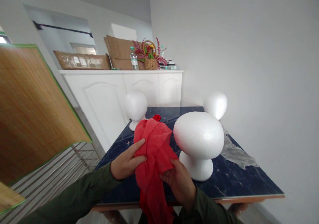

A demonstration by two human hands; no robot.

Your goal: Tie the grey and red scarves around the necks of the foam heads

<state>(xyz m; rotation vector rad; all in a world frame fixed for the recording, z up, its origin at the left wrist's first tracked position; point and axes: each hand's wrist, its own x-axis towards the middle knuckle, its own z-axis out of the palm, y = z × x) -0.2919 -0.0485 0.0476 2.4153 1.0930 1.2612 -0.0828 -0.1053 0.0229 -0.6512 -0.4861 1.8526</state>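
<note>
Scarf: red scarf [153,157], bunched, near table edge, tail hanging off.
Left hand [127,162]: closed on scarf's left side.
Right hand [180,182]: gripping from below.
Foam head [198,141]: just right of scarf, possibly touching.
Risk: tugging cloth rightward could topple it.
Far: two foam heads [136,107], grey cloth [235,151].

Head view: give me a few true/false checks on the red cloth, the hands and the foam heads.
1. Both hands grip the red cloth. True: left hand and right hand both hold it.
2. Two foam heads stand on the table. False: three, the nearest foam head beside the cloth.
3. A grey cloth lies on the table's right side. True.
4. The basket sits on the table. False: it stands on the white cabinet.
</note>
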